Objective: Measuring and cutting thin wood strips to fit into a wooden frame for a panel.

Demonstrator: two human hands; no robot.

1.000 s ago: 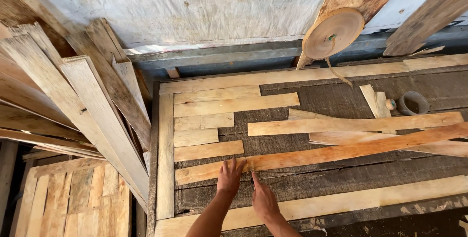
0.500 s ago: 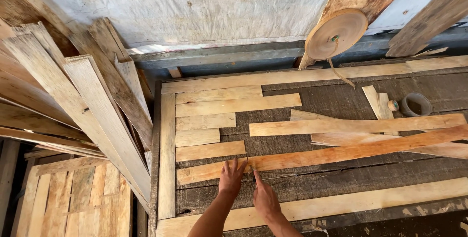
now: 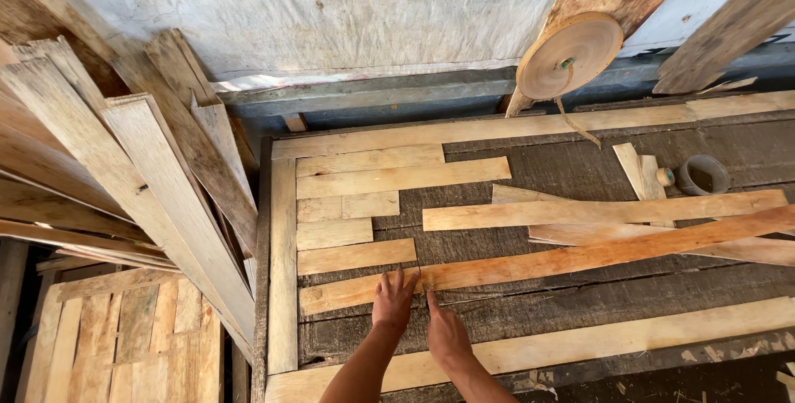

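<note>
A long reddish wood strip (image 3: 580, 258) lies slanted across the dark work surface (image 3: 580, 171). My left hand (image 3: 392, 301) lies flat on its near left part, fingers spread. My right hand (image 3: 445, 333) sits just right of it, with its index finger pointing at a spot on the strip's lower edge; whether it pinches something small I cannot tell. Short pale strips (image 3: 356, 206) are laid in rows above the hands, inside a frame of pale boards (image 3: 283, 262).
Long planks (image 3: 124, 163) lean in a stack at the left. A round wooden disc with a cord (image 3: 570, 53) leans on the back wall. A dark ring (image 3: 703, 174) and more long strips (image 3: 604, 210) lie at the right. A slatted panel (image 3: 124, 337) sits lower left.
Both hands stay on the reddish strip at nearly the same place. The view has shifted slightly; nothing else has moved.
</note>
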